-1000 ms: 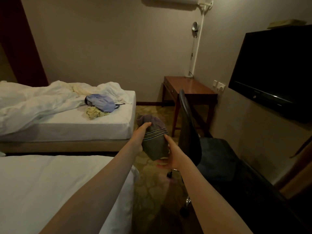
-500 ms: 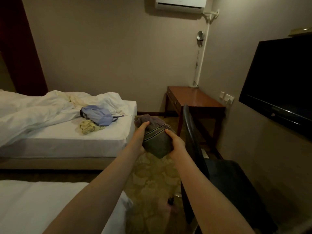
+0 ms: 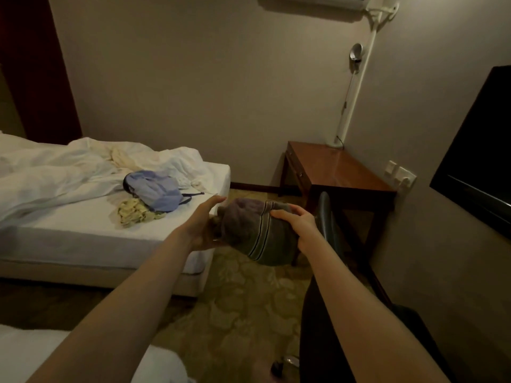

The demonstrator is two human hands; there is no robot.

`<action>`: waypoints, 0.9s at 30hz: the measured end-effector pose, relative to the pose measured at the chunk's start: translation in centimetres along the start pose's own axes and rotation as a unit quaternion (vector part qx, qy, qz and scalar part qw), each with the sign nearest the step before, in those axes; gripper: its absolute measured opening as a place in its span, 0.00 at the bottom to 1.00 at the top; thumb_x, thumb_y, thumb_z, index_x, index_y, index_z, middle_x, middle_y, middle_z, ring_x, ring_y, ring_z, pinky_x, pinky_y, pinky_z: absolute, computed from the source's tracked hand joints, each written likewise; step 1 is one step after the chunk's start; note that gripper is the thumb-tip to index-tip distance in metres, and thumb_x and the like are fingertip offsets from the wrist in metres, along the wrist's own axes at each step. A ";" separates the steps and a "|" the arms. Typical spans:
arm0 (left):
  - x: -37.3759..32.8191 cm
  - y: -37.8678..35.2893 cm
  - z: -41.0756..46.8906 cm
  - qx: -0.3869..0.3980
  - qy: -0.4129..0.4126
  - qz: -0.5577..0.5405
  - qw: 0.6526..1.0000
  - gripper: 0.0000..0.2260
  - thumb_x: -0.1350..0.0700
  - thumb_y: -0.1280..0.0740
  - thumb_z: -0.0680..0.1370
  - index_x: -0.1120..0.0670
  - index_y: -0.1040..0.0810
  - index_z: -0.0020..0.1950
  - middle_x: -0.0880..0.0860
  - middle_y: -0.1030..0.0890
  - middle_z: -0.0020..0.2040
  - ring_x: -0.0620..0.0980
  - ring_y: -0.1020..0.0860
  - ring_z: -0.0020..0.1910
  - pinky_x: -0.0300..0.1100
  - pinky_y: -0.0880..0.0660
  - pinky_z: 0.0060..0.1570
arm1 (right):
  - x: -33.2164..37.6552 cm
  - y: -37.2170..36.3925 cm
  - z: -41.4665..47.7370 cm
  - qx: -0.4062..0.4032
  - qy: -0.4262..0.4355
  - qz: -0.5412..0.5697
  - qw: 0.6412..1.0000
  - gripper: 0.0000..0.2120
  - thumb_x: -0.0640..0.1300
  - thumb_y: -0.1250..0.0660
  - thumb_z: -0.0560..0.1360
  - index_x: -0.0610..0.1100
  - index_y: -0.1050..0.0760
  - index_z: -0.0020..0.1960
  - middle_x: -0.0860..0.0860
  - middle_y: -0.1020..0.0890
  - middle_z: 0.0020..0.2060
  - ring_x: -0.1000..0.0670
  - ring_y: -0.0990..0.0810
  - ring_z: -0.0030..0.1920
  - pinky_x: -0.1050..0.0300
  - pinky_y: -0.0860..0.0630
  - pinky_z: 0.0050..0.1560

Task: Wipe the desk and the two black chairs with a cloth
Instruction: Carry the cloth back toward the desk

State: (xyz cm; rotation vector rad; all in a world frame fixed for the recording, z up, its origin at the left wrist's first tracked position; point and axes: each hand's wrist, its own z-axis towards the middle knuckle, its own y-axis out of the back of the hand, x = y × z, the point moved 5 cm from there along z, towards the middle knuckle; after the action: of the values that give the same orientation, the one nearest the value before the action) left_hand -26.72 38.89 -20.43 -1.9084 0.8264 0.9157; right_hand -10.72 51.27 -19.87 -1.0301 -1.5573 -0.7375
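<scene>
While both arms reach out ahead of me over the patterned carpet (image 3: 243, 302), the striped grey cloth (image 3: 257, 233) hangs bunched in the air between the hands, off the corner of the far bed (image 3: 83, 239) and short of the wooden bench (image 3: 340, 170) in the room's corner. My view shows the right hand (image 3: 297, 226) on the cloth's right side, its fingers (image 3: 279, 214) curled over the top and gripping the fabric. On the other side, the left hand (image 3: 206, 228) lies with its palm against the cloth's left end, the fingers I can see stretched nearly straight rather than closed around it; the spot where palm meets fabric is blurred and partly covered by the bundle. One black chair (image 3: 326, 217) stands just behind the right hand, but the forearm crosses it and the dim light merges its back and seat into one dark mass, so I cannot trace its outline. At the right edge a wall-mounted television (image 3: 481, 161) is cut off, as is the air conditioner (image 3: 318, 0) at the top. On the far bed lie rumpled white covers, a blue bag (image 3: 154, 192) and a yellowish bundle (image 3: 138, 214) too crumpled to identify.
</scene>
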 end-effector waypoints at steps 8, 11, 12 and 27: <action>-9.2 2.7 12.9 -0.035 -0.102 0.129 0.986 0.13 0.57 0.37 0.76 0.60 0.27 0.60 0.59 0.24 0.55 0.54 0.24 0.47 0.44 0.25 0.43 | 3.4 -4.6 13.2 0.012 0.036 0.009 0.999 0.30 0.38 0.25 0.66 0.43 0.30 0.67 0.44 0.24 0.60 0.43 0.24 0.56 0.48 0.24 0.54; -13.0 3.5 17.4 0.007 -0.092 0.181 0.979 0.14 0.56 0.32 0.70 0.59 0.25 0.54 0.58 0.22 0.49 0.55 0.23 0.47 0.43 0.26 0.40 | 5.2 -5.7 18.0 0.020 0.054 0.008 0.998 0.29 0.36 0.25 0.66 0.44 0.29 0.64 0.46 0.24 0.57 0.44 0.24 0.55 0.50 0.24 0.52; -13.7 3.6 18.7 0.020 -0.088 0.187 0.978 0.17 0.54 0.31 0.69 0.59 0.24 0.55 0.58 0.21 0.51 0.56 0.23 0.50 0.45 0.25 0.44 | 5.7 -5.9 19.2 0.013 0.062 0.008 0.998 0.28 0.36 0.25 0.66 0.44 0.28 0.63 0.46 0.24 0.56 0.44 0.24 0.54 0.51 0.24 0.51; -22.4 -1.3 43.5 -0.021 -0.227 0.311 0.923 0.20 0.60 0.26 0.70 0.53 0.24 0.61 0.48 0.21 0.47 0.48 0.24 0.49 0.41 0.26 0.53 | 10.6 -3.1 45.4 -0.017 0.056 -0.018 0.998 0.30 0.35 0.23 0.65 0.42 0.31 0.63 0.44 0.25 0.60 0.42 0.23 0.56 0.48 0.23 0.54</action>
State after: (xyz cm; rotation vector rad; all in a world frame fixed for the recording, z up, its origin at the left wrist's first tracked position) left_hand -49.35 82.19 -17.71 -1.3742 1.1432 1.6918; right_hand -33.79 91.91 -19.89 -0.9700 -1.4744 -0.8361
